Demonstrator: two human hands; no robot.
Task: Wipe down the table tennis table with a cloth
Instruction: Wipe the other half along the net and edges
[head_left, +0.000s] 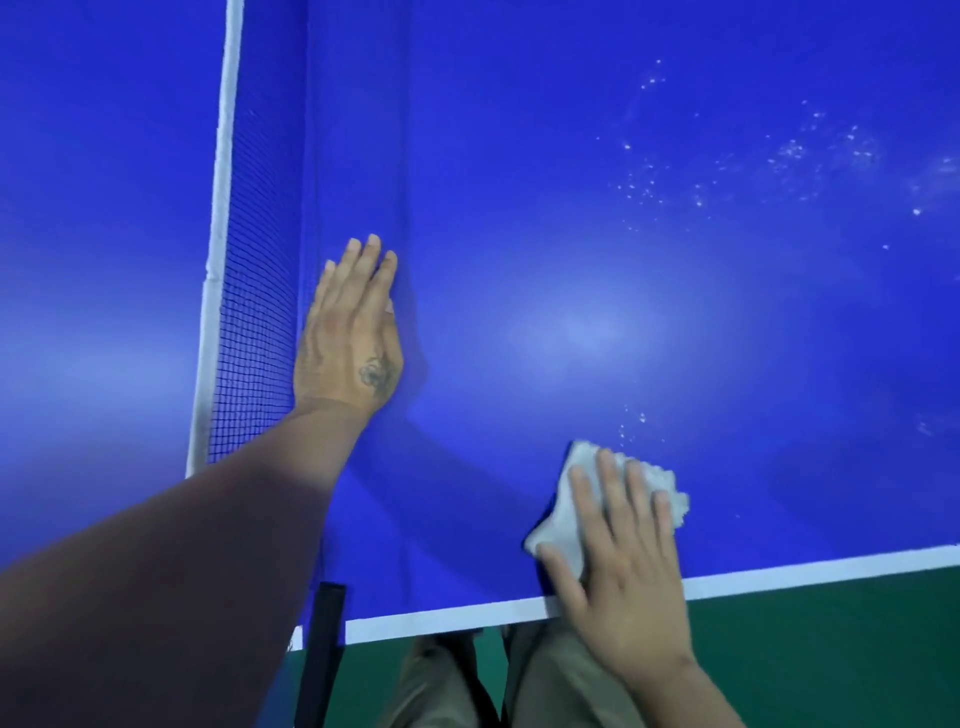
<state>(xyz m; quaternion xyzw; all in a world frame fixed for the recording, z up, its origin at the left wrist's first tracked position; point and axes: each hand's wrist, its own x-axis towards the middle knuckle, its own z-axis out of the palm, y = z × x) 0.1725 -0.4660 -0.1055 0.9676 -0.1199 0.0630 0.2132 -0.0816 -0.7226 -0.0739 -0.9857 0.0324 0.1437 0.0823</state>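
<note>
Right hand (618, 566) is flat on the cloth (589, 499), fingers spread and nearly straight, pressing it onto the table (571, 234) rather than gripping it. The heel of that hand hangs over the white edge line (467, 616), so the cloth sits just inside the near edge, poking out past the fingertips and the thumb. It's a pale grey-white rag, bunched and nubbly, folded into a rough pad, its longer side running away from the person and angled slightly left.

Left hand (350, 332) lies palm down with fingers straight and together, holding nothing, pointing away along the table. It rests just beside the net (249, 332), which runs away from the person on that hand's outer side.

Now the relation that matters: the dirty patch. A scatter of white droplets or specks (753, 161) lies well ahead of the cloth hand and off to its right, far from the left hand. A smaller sprinkle (631, 423) sits just beyond the cloth's far edge. So the right hand is the nearer one by a long way, and I judge the coming stroke wants to push forward and outward, away from the net.

The surface is glossy deep blue with soft light glare between the two hands. Below the edge, green floor (831, 649) and the person's trouser legs (545, 686).
</note>
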